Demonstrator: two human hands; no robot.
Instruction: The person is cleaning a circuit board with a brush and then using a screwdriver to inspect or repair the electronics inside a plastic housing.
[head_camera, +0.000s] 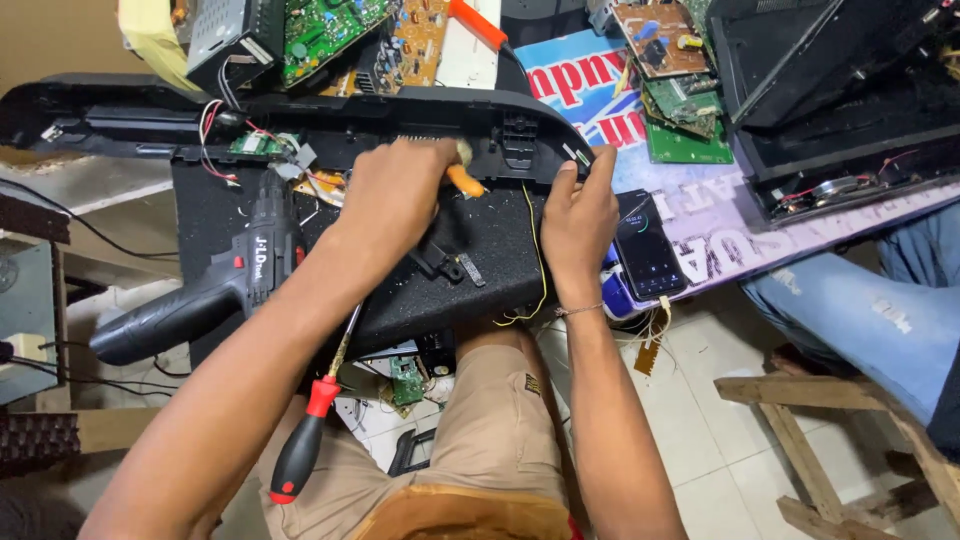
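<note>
You are leaning over a wide black plastic housing with a curved rim (300, 115), which is stretching across the upper left and centre of the frame and resting on your lap. Your left hand (393, 195), at centre frame, is curling shut around a small orange-handled tool (464, 180) and pressing it against the housing. Your right hand (580, 222), just right of centre, is gripping the housing's right edge, fingers bent over the rim. A black cordless drill (200, 290) is lying on the housing at the left (untouched). A red-and-black screwdriver (305, 440) is sitting lower left by your thigh. A dark smartphone (648, 245) is lying just beside your right hand.
</note>
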